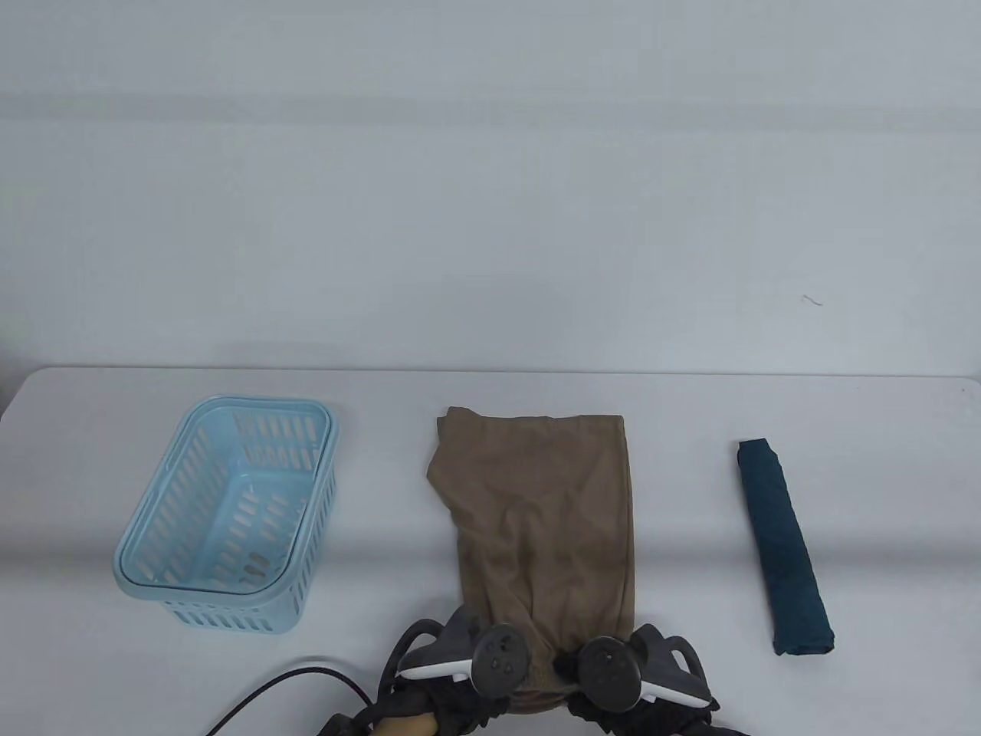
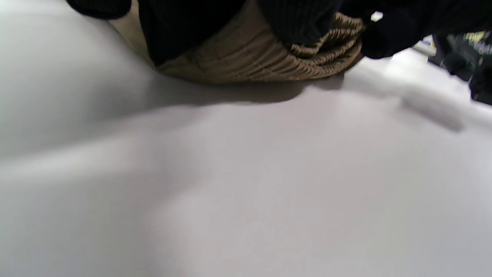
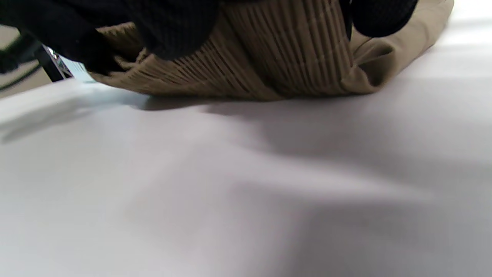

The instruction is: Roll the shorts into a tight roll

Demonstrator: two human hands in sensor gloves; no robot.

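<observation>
Table view overhead, wrist views low, close, sharing shorts (image 1: pixel 540 514) waistband

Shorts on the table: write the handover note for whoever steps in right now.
Left hand: grips the ribbed waistband end of the tan shorts at the near table edge.
Right hand: grips the same waistband end, beside the left.
Shorts: folded lengthwise into a long strip in the middle of the table, running away from the hands.
Also there: a blue basket to the left, and a dark teal folded cloth lying to the right.
Done: shorts folded narrow; the waistband looks bunched under the fingers, so the roll is barely begun.
Left: roll the strip tightly from the waistband to the far end.
</observation>
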